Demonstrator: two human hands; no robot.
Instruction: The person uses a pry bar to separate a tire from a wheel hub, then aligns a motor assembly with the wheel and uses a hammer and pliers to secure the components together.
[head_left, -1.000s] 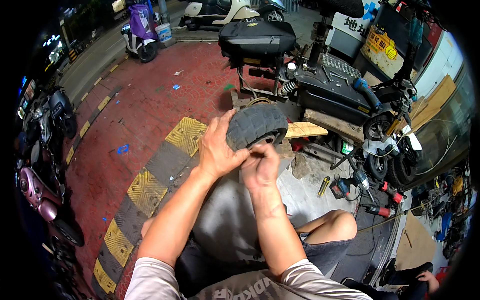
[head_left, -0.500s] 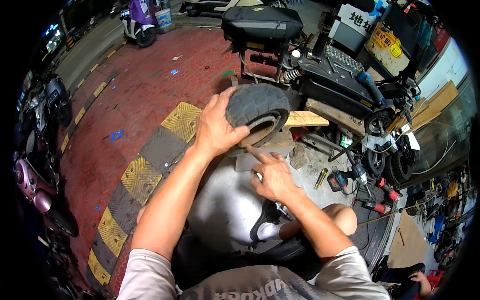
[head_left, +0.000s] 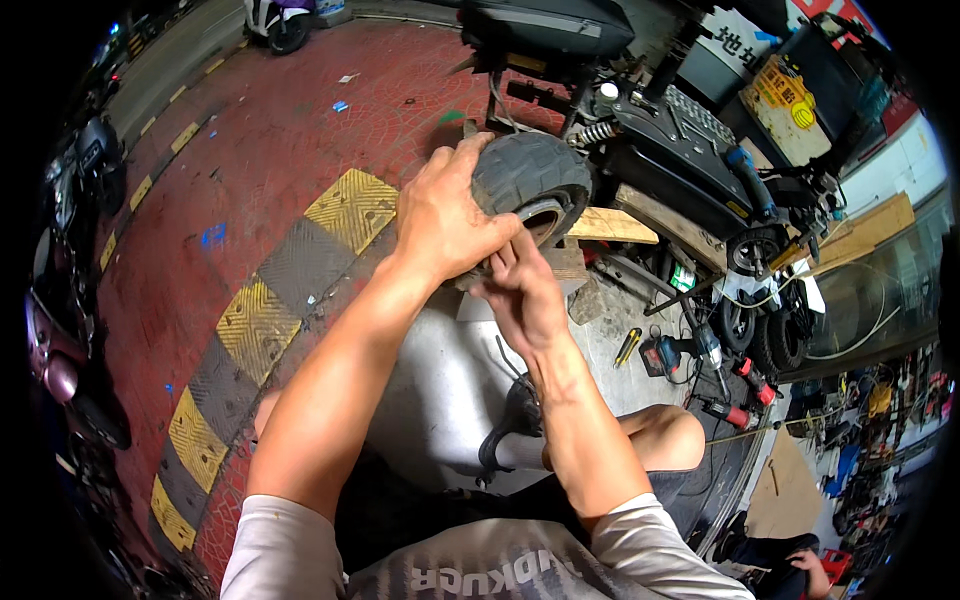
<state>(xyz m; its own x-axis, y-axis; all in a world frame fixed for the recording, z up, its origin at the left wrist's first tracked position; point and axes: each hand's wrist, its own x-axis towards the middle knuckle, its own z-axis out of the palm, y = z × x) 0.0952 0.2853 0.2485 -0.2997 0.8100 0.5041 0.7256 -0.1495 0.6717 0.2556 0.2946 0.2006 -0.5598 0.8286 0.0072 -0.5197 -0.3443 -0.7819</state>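
Observation:
A small, thick black tyre (head_left: 528,178) with blocky tread stands upright in front of me, its inner rim edge facing right. My left hand (head_left: 448,215) grips its left side, fingers over the tread and thumb along the near sidewall. Just under that thumb is my right hand (head_left: 527,295), palm turned partly up, its fingers curled together against the lower edge of the tyre. Whatever those fingers pinch is hidden. Beneath the tyre, a wooden block (head_left: 568,264) shows.
Beyond the tyre stands a partly stripped electric scooter (head_left: 680,190) with tools on its deck. To the right lie a yellow utility knife (head_left: 628,346), a cordless impact wrench (head_left: 668,354) and spare tyres (head_left: 778,340). A yellow-black ramp (head_left: 258,327) runs along the left.
My right hand has moved up to the tyre's edge and turned palm up, its extended finger now curled in. My left hand keeps its grip. The view has shifted slightly.

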